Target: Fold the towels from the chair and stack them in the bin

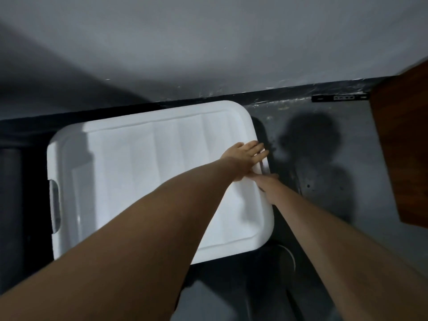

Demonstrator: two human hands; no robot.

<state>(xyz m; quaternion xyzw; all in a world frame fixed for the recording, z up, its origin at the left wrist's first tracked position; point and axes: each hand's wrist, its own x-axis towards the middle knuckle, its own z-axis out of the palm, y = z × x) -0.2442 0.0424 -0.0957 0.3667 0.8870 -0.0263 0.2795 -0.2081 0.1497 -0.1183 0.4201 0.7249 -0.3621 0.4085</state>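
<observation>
Left grip point(246, 156) lies released, fingers straight and flat on the right short end of the bin lid point(150, 172). Right grip point(269, 185) touches that same rim just nearer the person; whether its fingers hook under it I cannot tell.

Grey floor point(324, 216) carries the covered bin along its far edge, against the black skirting. Brown wooden furniture point(403, 147) stands at the floor's right edge.

Smooth, white and moulded, the bin lid has shallow ribs and rounded corners. Its long axis runs left to right, so the end to lift lies under both hands. A grey clip point(264, 167) sits between them.

No towels are in view; opening probably comes first.
</observation>
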